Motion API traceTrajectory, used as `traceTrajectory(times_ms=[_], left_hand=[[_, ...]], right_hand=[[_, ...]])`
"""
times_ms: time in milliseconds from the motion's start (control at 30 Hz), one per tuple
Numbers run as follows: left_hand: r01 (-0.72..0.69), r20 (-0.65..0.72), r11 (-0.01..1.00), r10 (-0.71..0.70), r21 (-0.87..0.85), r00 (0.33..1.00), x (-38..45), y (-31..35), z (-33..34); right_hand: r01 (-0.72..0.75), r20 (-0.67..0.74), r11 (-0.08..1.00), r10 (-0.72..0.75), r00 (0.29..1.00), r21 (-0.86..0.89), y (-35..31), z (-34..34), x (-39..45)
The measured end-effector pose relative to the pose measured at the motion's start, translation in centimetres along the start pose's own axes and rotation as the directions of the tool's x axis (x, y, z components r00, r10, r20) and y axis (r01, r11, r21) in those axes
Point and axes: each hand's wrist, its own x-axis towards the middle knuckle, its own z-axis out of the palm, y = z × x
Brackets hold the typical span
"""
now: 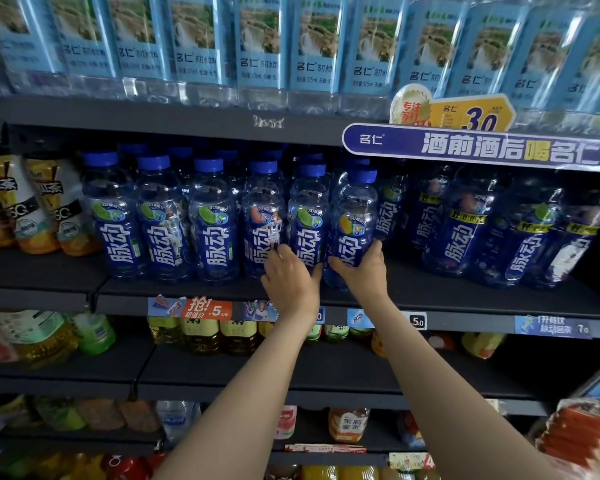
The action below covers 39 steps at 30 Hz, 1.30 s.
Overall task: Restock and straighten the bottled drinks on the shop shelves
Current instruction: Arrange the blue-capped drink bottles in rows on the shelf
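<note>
A row of blue-capped bottles with blue labels stands on the middle shelf (430, 292). My right hand (361, 271) grips the lower part of one blue bottle (355, 216), which tilts slightly to the right at the shelf's front. My left hand (291, 275) holds the base of the neighbouring blue bottle (307, 216), fingers curled round it, touching the bottle to its left (262, 216) too. Both forearms reach up from below.
Pale blue soda-water bottles (257, 46) fill the top shelf. A purple promo banner (482, 148) juts out at the right. Tea bottles (45, 202) stand left. More blue bottles (465, 230) stand right of a gap. Lower shelves hold yellow and green drinks (201, 336).
</note>
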Motion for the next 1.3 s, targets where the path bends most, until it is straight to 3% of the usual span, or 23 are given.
traceTrajectory(times_ms=[133, 233, 300, 367, 500, 600, 667, 733, 900, 1067, 1300], left_hand=[[-0.049, -0.036, 0.998, 0.047, -0.046, 0.998, -0.1, -0.7, -0.4], [-0.166, -0.189, 0.981, 0.146, -0.098, 0.971, -0.3, -2.9, -2.0], [-0.127, -0.263, 0.981, 0.085, -0.148, 0.961, 0.3, -4.4, -3.1], [-0.064, -0.237, 0.986, 0.026, -0.155, 0.971, 0.8, -5.4, -3.8], [-0.093, -0.222, 0.991, 0.070, -0.096, 0.973, 1.4, -5.7, -4.2], [-0.080, -0.337, 0.986, 0.027, -0.145, 0.941, 1.9, -6.1, -5.1], [0.016, -0.366, 0.972, -0.103, -0.234, 0.925, 2.5, -6.8, -5.7], [0.104, -0.349, 0.959, -0.195, -0.263, 0.917, 2.9, -7.9, -6.0], [0.106, -0.180, 0.987, -0.127, -0.124, 0.975, 3.3, -9.5, -6.0], [0.086, -0.165, 0.994, -0.096, -0.068, 0.982, 3.9, -9.3, -6.4], [-0.019, -0.081, 1.000, 0.019, -0.008, 0.997, 4.5, -10.7, -7.0]], right_hand=[[0.010, -0.009, 0.998, -0.011, 1.000, -0.054, -0.1, -0.4, -0.7], [0.218, -0.235, 0.965, -0.248, 0.940, -0.144, -1.3, 0.0, -2.4], [0.329, -0.316, 0.920, -0.383, 0.868, -0.212, -2.6, 0.6, -3.3], [0.332, -0.341, 0.917, -0.392, 0.854, -0.222, -3.3, 1.4, -3.8], [0.337, -0.393, 0.935, -0.353, 0.849, -0.112, -3.6, 1.9, -4.6], [0.425, -0.247, 0.894, -0.448, 0.859, -0.143, -4.0, 2.7, -5.5], [0.466, -0.061, 0.867, -0.482, 0.874, -0.178, -4.2, 4.1, -5.8], [0.469, 0.006, 0.856, -0.479, 0.878, -0.217, -4.3, 5.6, -5.8], [0.405, 0.012, 0.866, -0.420, 0.907, -0.293, -5.2, 9.4, -5.9], [0.296, -0.014, 0.900, -0.317, 0.948, -0.319, -6.8, 12.1, -5.6], [0.258, -0.071, 0.896, -0.303, 0.950, -0.361, -6.8, 12.9, -4.8]])
